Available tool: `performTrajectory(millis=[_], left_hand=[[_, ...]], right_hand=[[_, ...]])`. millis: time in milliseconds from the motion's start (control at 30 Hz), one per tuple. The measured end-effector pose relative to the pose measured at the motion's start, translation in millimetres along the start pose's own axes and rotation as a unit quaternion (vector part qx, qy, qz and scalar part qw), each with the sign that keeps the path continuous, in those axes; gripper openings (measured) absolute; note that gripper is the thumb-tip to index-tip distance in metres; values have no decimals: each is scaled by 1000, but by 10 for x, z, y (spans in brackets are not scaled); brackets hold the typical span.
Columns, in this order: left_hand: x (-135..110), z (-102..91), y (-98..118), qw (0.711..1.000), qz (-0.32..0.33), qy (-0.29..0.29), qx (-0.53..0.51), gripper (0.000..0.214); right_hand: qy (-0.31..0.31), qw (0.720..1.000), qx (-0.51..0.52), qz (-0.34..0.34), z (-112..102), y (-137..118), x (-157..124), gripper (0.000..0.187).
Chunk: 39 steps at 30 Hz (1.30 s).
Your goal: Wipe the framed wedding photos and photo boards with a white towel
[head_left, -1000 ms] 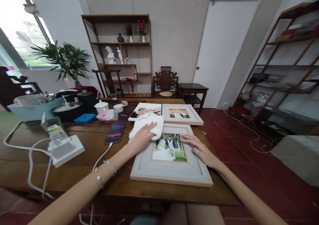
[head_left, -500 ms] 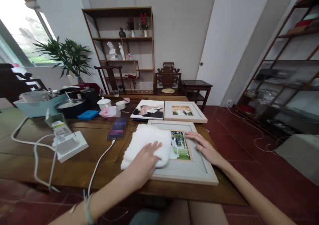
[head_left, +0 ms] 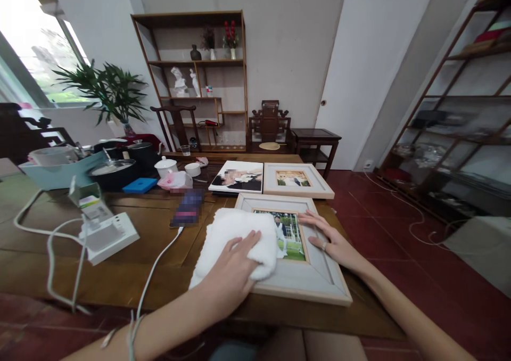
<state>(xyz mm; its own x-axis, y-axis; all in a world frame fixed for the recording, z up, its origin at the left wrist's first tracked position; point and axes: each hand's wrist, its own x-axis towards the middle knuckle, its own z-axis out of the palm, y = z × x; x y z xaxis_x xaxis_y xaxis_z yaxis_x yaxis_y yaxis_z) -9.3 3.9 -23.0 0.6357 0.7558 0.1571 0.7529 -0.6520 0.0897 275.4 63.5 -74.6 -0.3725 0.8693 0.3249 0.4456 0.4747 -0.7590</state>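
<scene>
Head view: a white towel [head_left: 225, 233] covers the left side of the picture frame [head_left: 293, 241], beneath the left hand [head_left: 235, 268], fingers slightly spread; the right hand [head_left: 330, 239], fingers extended, rests on the frame's right border.

We've got daylight from a window [head_left: 46, 49] upper left, a wooden shelf [head_left: 219, 62] left of top centre against a grey wall [head_left: 287, 57], a white door [head_left: 371, 73] upper right, and red floor tiles [head_left: 383, 233] lower right.
</scene>
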Motion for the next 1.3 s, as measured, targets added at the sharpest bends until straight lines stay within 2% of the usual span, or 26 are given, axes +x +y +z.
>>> performTrajectory(millis=[100, 233, 300, 367, 467, 700, 800, 900, 1067, 1133, 1200, 1300], left_hand=[[265, 9, -253, 999, -31, 11, 23, 22], [649, 53, -633, 996, -23, 38, 71, 27], [758, 84, -732, 995, -15, 39, 92, 30], [779, 101, -738, 994, -4, 29, 107, 33], [653, 58, -580, 993, 10, -4, 120, 35], [62, -237, 149, 981, 34, -155, 107, 35], [-32, -245, 255, 982, 27, -165, 84, 33], [76, -175, 105, 991, 3, -116, 67, 32], [536, -12, -433, 995, -33, -19, 95, 33], [701, 38, -600, 993, -33, 2, 114, 32], [795, 61, -684, 992, -29, 7, 124, 32], [768, 29, -643, 992, -16, -12, 127, 33]], right_hand=[[-17, 1000, 1, -10, -14, -19, -28, 42], [-14, 1000, -1, -16, -9, -28, -27, 44], [-9, 1000, -3, -16, 0, -25, -19, 45], [-5, 1000, -5, -15, 7, -16, -12, 47], [4, 1000, -10, -11, 14, 8, -7, 48], [9, 999, -20, -24, 26, 54, -14, 48], [8, 999, -23, -23, 21, 58, -22, 49], [6, 1000, -17, -24, 13, 57, -25, 51], [3, 1000, -6, -21, 10, 20, -18, 54], [6, 1000, -1, -20, 11, 4, -15, 54], [10, 1000, 3, -19, 9, -1, -9, 53], [11, 1000, 6, -16, 5, 13, 3, 53]])
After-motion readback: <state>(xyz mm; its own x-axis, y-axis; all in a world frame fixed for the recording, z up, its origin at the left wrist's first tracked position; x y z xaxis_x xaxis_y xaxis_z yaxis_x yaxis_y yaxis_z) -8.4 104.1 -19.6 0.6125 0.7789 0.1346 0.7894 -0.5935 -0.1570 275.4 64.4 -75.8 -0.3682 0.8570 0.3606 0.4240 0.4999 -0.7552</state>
